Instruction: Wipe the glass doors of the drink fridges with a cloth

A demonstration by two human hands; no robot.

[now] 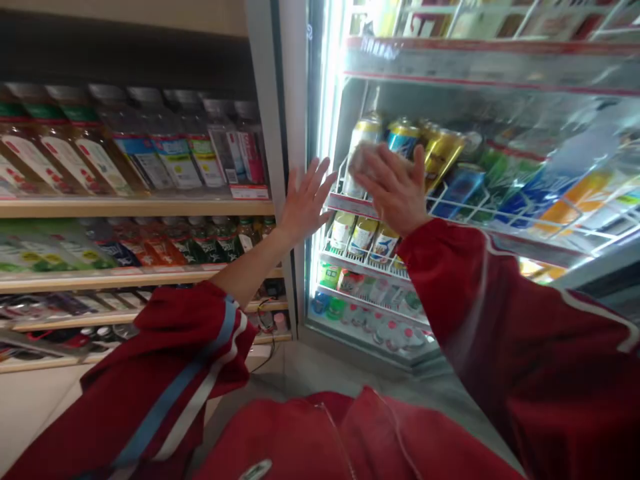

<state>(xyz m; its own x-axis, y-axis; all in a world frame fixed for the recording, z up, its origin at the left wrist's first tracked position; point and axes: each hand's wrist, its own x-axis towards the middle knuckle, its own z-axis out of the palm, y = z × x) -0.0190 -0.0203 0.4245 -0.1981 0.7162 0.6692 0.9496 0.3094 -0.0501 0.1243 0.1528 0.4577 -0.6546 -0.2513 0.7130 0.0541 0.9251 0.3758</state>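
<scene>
My left hand (306, 203) has its fingers spread, with the palm toward the pale frame (295, 133) at the left edge of the drinks fridge. My right hand (397, 190) is in front of the fridge's glass door (430, 97), pressing a crumpled greyish cloth (364, 159) to it. Motion blurs the cloth, and the fingers partly cover it. Behind the glass, close to that hand, are a gold can (443, 157) and a blue-and-gold can (403, 137) on a wire shelf.
Left of the fridge, wooden shelves (150, 208) hold rows of bottled drinks (113, 153). Lower fridge racks carry yellow-labelled bottles (363, 237) and clear bottles with pink caps (393, 333). A dark cable (265, 360) hangs by the lowest shelves. Grey floor (300, 373) lies below.
</scene>
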